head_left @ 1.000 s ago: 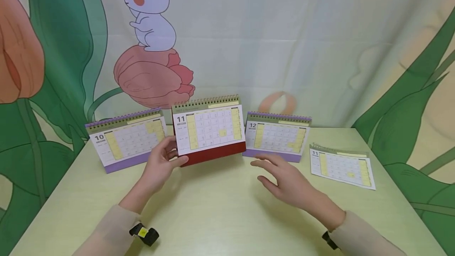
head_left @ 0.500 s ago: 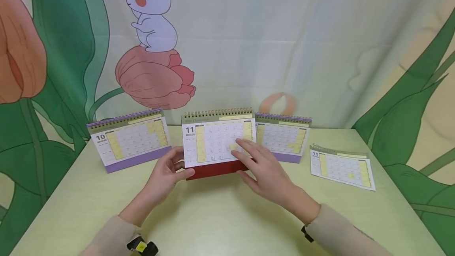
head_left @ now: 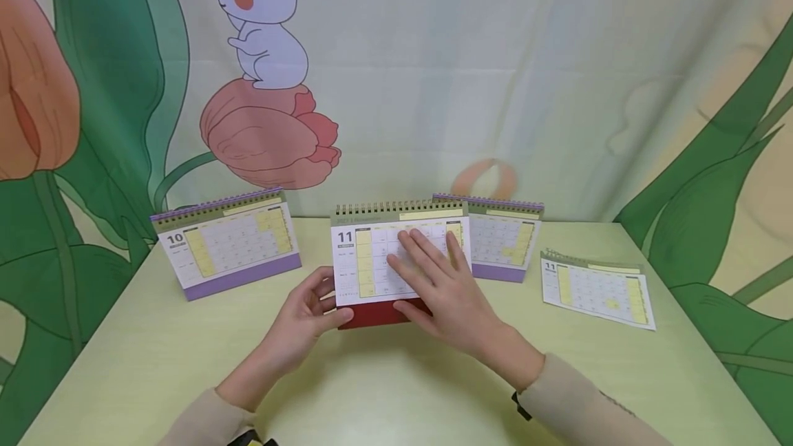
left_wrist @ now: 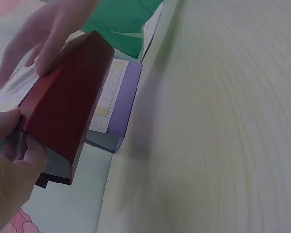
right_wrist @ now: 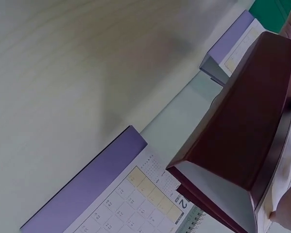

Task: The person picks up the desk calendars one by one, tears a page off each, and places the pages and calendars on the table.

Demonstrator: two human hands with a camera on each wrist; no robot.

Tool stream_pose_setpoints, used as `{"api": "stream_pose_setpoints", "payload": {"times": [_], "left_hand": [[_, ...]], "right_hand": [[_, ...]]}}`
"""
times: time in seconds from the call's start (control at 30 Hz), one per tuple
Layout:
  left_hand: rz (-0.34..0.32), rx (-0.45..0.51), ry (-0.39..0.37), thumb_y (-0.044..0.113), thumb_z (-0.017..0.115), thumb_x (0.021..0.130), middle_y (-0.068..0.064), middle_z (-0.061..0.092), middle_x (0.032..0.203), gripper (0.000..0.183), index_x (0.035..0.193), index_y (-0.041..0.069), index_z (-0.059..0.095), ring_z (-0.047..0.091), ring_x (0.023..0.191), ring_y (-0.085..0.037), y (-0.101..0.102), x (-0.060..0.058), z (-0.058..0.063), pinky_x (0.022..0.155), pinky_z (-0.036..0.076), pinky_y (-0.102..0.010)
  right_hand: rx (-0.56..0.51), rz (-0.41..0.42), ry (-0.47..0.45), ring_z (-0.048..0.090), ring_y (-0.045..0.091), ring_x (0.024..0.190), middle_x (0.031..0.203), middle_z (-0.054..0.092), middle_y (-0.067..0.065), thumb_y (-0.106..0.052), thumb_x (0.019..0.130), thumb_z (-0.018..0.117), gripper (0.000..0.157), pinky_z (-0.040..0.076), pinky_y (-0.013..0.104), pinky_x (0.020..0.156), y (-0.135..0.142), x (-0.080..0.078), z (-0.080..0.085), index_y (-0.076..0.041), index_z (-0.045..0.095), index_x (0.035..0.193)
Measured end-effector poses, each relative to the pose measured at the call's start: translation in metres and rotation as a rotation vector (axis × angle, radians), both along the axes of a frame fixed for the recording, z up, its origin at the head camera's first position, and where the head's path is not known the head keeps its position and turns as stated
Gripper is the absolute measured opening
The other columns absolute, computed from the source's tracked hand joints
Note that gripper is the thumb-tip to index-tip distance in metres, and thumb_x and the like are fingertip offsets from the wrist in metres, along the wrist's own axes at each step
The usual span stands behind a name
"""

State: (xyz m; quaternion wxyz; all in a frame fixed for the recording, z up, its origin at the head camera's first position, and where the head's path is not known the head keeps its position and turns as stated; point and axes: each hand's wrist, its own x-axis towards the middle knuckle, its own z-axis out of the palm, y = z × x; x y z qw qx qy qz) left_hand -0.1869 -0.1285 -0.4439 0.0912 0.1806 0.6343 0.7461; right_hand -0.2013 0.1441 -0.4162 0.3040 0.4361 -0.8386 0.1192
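Observation:
A desk calendar with a red base [head_left: 353, 263], turned to month 11, is tilted toward me at the middle. My left hand [head_left: 300, 322] grips its lower left side, thumb on the red front edge and fingers behind. Spread, nearly straight fingers of my right hand [head_left: 449, 305] lie on the page, and that thumb touches the red strip below. In the left wrist view the red base [left_wrist: 70, 97] is raised off the table. The right wrist view shows the base's hollow underside and dark red face [right_wrist: 237, 121]. My right hand hides part of the page.
A purple-based calendar [head_left: 232, 243] showing month 10 stands behind left. Another purple calendar [head_left: 504, 243] stands behind right, partly covered by the red one. A loose month 11 sheet [head_left: 595, 294] lies on the table [head_left: 384, 398] at right. A printed curtain [head_left: 396, 88] hangs behind.
The red calendar has come down, nearer and to the right in my left hand. My right hand has moved left from beside it onto its page, fingers sliding upward there.

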Motion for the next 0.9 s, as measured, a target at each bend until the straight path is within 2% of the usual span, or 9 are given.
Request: {"api": "stream_pose_setpoints", "payload": {"times": [0.2,0.43,0.67,0.9], "left_hand": [[-0.003,0.017,0.006,-0.015,0.064,0.092,-0.021,0.059,0.138,0.055,0.142,0.002,0.048,0.066,0.114,-0.030,0.006,0.003,0.004,0.090,0.057,-0.040],[-0.024,0.034,0.013,-0.016,0.064,0.091,-0.022,0.060,0.136,0.052,0.138,-0.002,0.048,0.066,0.114,-0.029,0.010,0.004,0.003,0.090,0.058,-0.039],[-0.034,0.050,0.021,-0.015,0.065,0.092,-0.022,0.061,0.134,0.052,0.139,-0.002,0.047,0.066,0.113,-0.029,0.011,0.003,0.005,0.089,0.058,-0.038],[-0.029,0.058,-0.001,-0.018,0.063,0.091,-0.022,0.061,0.134,0.054,0.139,-0.002,0.046,0.067,0.112,-0.028,0.012,0.002,0.004,0.088,0.058,-0.037]], "right_hand": [[0.001,-0.019,0.013,0.025,0.029,0.152,0.164,0.033,0.012,-0.043,0.100,0.065,0.070,0.010,0.066,0.119,0.001,0.000,0.003,-0.007,0.043,0.156],[0.010,-0.025,0.024,0.033,0.028,0.149,0.159,0.042,0.012,-0.045,0.100,0.065,0.067,0.016,0.065,0.118,0.007,-0.001,0.002,-0.006,0.049,0.152],[0.082,-0.048,0.146,0.037,0.029,0.147,0.155,0.046,0.014,-0.051,0.107,0.046,0.061,0.022,0.065,0.116,0.010,-0.004,0.005,-0.006,0.056,0.147],[0.123,-0.042,0.162,0.038,0.031,0.146,0.155,0.047,0.015,-0.051,0.110,0.035,0.059,0.024,0.066,0.115,0.012,-0.006,0.008,-0.009,0.058,0.145]]}}
